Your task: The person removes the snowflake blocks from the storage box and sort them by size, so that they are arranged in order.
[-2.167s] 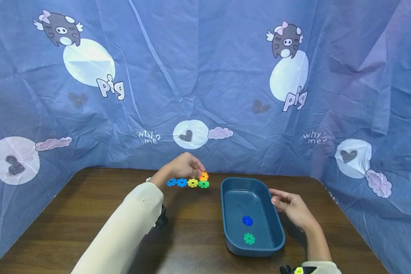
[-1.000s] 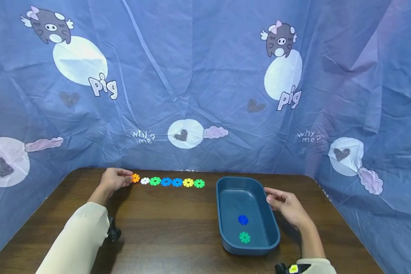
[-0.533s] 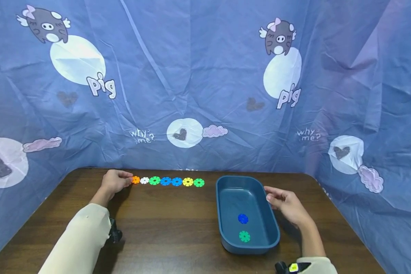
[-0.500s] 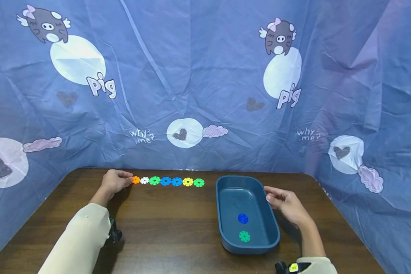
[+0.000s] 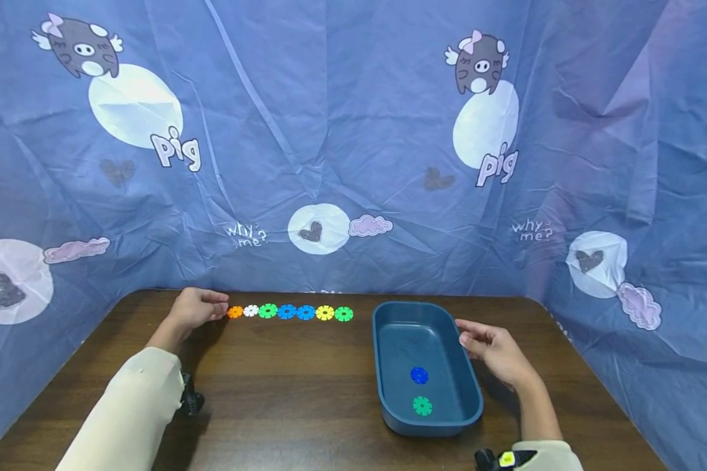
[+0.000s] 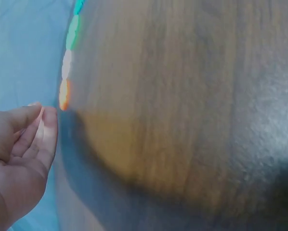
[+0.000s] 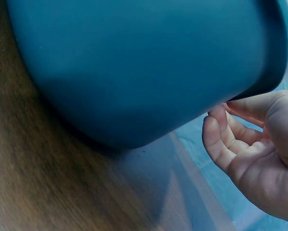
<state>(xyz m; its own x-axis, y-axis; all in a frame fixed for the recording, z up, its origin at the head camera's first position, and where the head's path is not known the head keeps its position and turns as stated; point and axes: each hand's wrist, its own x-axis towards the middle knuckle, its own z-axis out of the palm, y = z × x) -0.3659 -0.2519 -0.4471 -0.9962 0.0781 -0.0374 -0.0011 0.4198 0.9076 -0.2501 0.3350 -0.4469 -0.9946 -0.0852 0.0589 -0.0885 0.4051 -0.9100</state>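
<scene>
An orange disc [image 5: 235,312] lies at the left end of a row of notched discs at the table's back: white [image 5: 251,311], green [image 5: 268,311], two blue, yellow [image 5: 325,313] and green [image 5: 344,314]. My left hand [image 5: 193,310] is just left of the orange disc; in the left wrist view a small gap parts the hand [image 6: 26,149] from the orange disc [image 6: 64,95], and nothing is held. At the right long side of a blue-grey tray [image 5: 378,376], my right hand [image 5: 503,356] touches the wall; in the right wrist view its fingertips [image 7: 220,113] meet the tray [image 7: 134,72].
Inside the tray lie a dark blue disc [image 5: 419,375] and a green disc [image 5: 422,405]. A brown wooden table [image 5: 283,405] carries everything. Behind it hangs a blue printed cloth [image 5: 259,150].
The orange disc moved from beside the yellow and green discs to the row's left end, carried by my left hand, which has since let it go. My right hand stays at the tray.
</scene>
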